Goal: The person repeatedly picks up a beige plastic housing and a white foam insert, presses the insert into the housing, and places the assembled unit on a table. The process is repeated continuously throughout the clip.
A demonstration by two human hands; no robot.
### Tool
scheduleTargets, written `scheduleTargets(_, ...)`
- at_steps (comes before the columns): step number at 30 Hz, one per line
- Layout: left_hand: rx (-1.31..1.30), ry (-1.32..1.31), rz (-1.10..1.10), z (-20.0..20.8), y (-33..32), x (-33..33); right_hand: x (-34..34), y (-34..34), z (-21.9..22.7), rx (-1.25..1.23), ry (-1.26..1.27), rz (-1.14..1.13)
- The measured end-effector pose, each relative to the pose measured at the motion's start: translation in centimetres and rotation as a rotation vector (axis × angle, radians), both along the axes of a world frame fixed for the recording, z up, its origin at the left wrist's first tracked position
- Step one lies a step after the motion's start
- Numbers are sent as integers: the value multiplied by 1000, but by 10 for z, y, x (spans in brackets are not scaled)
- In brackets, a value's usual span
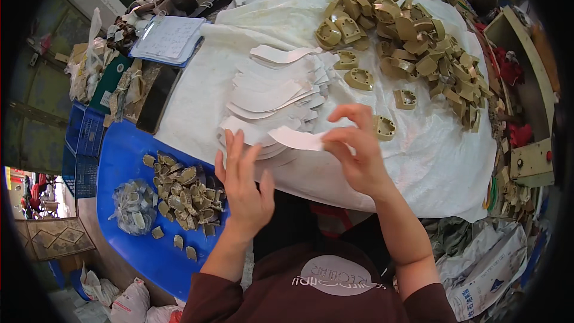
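In my right hand [357, 152] a curved white paper strip [296, 139] is pinched by its right end, lifted just above the table. My left hand [244, 182] is held with fingers spread, close to the near left edge of a fanned pile of similar curved strips [263, 93]; it grips nothing. Just beyond my right hand lies a tan, hollow, rounded piece [384, 127], partly hidden by the fingers. More such pieces, a single one [405, 99] and another [359, 78], rest on the white sheet [200, 104] to the right of the pile.
A big heap of tan pieces [412, 36] covers the far right of the table. At my left a blue tray [119, 155] holds several small brownish pieces [188, 194] and a clear plastic bag [134, 203]. A clipboard with papers [168, 39] lies at the far left.
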State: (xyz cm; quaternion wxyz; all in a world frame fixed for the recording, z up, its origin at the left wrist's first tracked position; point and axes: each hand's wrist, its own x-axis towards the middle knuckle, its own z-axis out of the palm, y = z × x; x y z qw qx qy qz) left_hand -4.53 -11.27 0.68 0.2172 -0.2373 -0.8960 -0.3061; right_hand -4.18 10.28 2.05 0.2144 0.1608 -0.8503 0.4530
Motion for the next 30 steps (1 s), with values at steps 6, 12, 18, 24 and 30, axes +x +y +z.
scheduleTargets(6,388,-295,-334,6,53,22,44,33,25,92,10,96)
scheduleTargets(12,1184,-1164,-366,1,93,23,32,78,8,187,-115,-176)
scheduleTargets(18,1385,-1256,-502,-8,107,23,33,90,-23,239,-43,-386)
scheduleTargets(24,1403,-1332,-456,-6,106,28,84,93,-26,93,-100,-508)
scheduleTargets(30,1353,-1305,-534,-12,105,33,104,88,-20,197,-187,-658)
